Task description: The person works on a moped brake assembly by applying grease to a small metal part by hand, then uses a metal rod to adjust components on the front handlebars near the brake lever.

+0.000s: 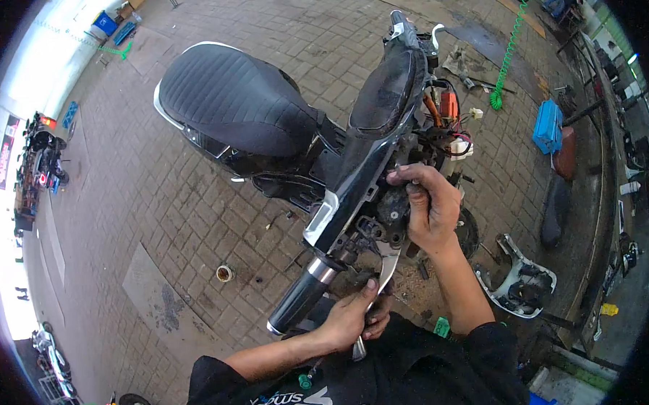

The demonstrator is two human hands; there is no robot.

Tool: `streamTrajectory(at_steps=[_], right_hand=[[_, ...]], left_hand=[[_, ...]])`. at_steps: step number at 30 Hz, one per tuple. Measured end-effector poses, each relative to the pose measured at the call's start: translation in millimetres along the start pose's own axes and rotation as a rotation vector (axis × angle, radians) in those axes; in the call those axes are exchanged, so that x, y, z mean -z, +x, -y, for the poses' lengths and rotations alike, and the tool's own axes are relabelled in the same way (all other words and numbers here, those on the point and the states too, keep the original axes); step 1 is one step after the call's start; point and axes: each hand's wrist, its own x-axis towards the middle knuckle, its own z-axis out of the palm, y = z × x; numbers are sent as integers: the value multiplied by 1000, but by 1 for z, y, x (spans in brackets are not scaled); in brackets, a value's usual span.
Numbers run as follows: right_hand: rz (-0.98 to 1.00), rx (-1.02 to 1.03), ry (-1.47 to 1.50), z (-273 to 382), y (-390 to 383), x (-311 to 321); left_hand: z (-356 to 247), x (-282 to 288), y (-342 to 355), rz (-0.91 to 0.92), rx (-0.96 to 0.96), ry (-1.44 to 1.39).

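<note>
A black scooter stands below me, its handlebar assembly running diagonally toward me, with a black grip at the near end. My left hand is closed around the silver lever beside that grip. My right hand has its fingers curled at a dark mechanism on the bar; whatever the fingertips hold there is hidden. Red and black wiring hangs out behind the mechanism.
At right are a blue toolbox, a loose seat, a white panel, a green coiled hose and a long bench. Parked two-wheelers line the left. A small can sits on the paving.
</note>
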Motion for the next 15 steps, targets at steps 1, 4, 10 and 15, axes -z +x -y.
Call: streamTrajectory(at_steps=[1, 4, 10, 15], right_hand=[[-18, -29, 16, 0, -2, -1], [-14, -45, 31, 3, -2, 0], [-47, -85, 43, 6, -1, -2], [-52, -172, 156, 12, -3, -4]], left_hand=[[3, 0, -1, 10, 5, 10], [10, -4, 3, 41, -32, -73], [6, -12, 7, -38, 23, -179], [2, -17, 7, -122, 14, -154]])
